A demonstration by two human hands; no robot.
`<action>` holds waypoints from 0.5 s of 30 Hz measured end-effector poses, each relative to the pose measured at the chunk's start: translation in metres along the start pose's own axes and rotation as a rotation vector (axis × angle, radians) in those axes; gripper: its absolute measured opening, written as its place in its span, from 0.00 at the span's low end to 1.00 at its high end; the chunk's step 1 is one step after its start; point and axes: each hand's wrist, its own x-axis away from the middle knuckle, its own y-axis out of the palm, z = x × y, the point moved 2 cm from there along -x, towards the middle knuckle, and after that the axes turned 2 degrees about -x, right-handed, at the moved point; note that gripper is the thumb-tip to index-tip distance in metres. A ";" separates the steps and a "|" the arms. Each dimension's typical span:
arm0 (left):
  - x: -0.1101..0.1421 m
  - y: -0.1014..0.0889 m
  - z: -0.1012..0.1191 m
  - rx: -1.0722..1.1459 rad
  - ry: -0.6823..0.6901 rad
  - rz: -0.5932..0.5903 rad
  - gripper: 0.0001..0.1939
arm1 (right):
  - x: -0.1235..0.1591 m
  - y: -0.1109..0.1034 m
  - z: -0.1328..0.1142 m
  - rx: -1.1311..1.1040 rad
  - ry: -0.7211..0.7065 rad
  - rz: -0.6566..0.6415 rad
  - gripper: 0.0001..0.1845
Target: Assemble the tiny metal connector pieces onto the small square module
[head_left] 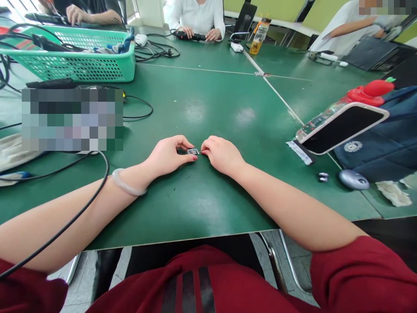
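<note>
Between the thumb and fingers of my left hand is a small dark circuit board with pale parts on its face. It sits just above or on the green table; which one I cannot tell. My right hand is at the board's right end, its thumb and forefinger pinched on something tiny and light that meets the board. What that is stays hidden by the fingertips. A pale bangle is on my left wrist.
A green plastic basket with cables stands at the left. A black cable arches over my left forearm. To the right are a phone, a mouse and a dark blue bag. Other people sit across the table.
</note>
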 end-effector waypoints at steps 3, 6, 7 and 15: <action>0.000 0.000 -0.001 0.017 -0.002 0.003 0.16 | 0.002 -0.003 -0.001 -0.013 0.008 -0.009 0.09; -0.001 0.000 -0.002 0.024 -0.004 0.004 0.16 | 0.003 -0.006 -0.001 -0.078 0.047 -0.042 0.09; -0.001 0.000 -0.002 0.025 -0.005 0.003 0.16 | 0.003 -0.008 -0.001 -0.114 0.069 -0.061 0.08; 0.000 0.001 0.000 0.044 0.008 -0.022 0.16 | 0.000 -0.011 0.007 -0.387 0.247 -0.100 0.05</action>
